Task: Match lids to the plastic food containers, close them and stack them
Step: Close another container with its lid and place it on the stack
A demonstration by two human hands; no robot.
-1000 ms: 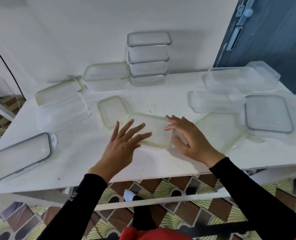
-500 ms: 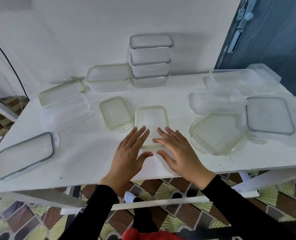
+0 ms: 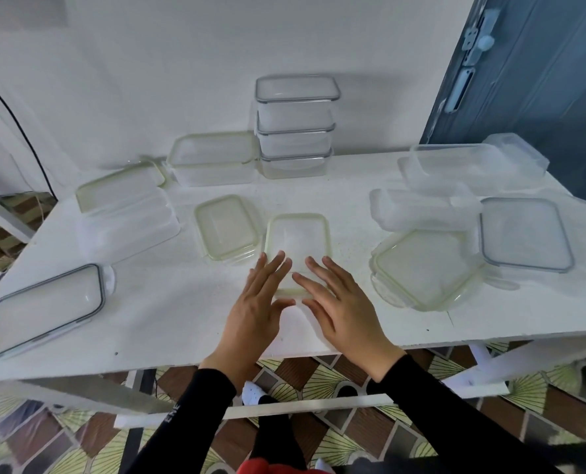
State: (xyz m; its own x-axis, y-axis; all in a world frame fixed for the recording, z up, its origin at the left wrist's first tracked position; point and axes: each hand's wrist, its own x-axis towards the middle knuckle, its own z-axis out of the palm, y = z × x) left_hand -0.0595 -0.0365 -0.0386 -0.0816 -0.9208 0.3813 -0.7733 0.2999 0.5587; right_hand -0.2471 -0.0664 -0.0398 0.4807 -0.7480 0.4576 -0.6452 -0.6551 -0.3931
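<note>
In front of the stack of three clear grey-rimmed plastic boxes (image 3: 296,131), a small rectangular clear plastic container with green-rimmed lid (image 3: 298,239) is lying. The left hand (image 3: 258,307) and right hand (image 3: 342,307) are pressing flat-fingered on its near end. It is probably light, stiff and slippery, best gripped by its long sides.

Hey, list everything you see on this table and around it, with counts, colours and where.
stacked closed containers: three, clear, grey-rimmed lids, back centre
closed container: one, clear, green-rimmed lid, left of the stack
green-rimmed lids: four; two small mid-table, one back left, one square at right
grey-rimmed lids: two; front left, far right
open containers: clear; one at left, several overlapping at right, count unclear
table: one, white
door: one, blue-grey, back right
left hand, right hand: fingers straight, tips on the nearer small lid
</note>
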